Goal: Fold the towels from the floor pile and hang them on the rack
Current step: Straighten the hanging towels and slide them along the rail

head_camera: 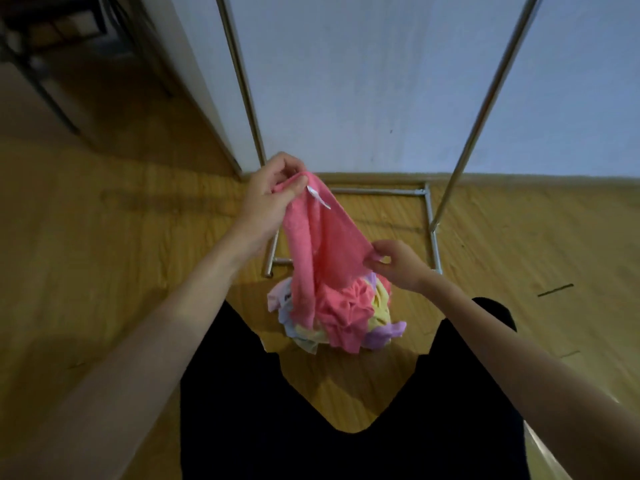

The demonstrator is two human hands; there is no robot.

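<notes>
Head view: left hand [273,188] pinches the top corner of a pink towel [318,237], right hand [394,263] pinches its right edge lower down. Towel hangs over the floor pile [346,317], metal rack [429,216] just beyond.

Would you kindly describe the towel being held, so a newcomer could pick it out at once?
Start at the metal rack against the white wall; on the wooden floor before its base lies a pile of pastel towels. Above it hangs the pink towel, pinched by the left hand and right hand. Only it is lifted, and it shows a white tag.
</notes>
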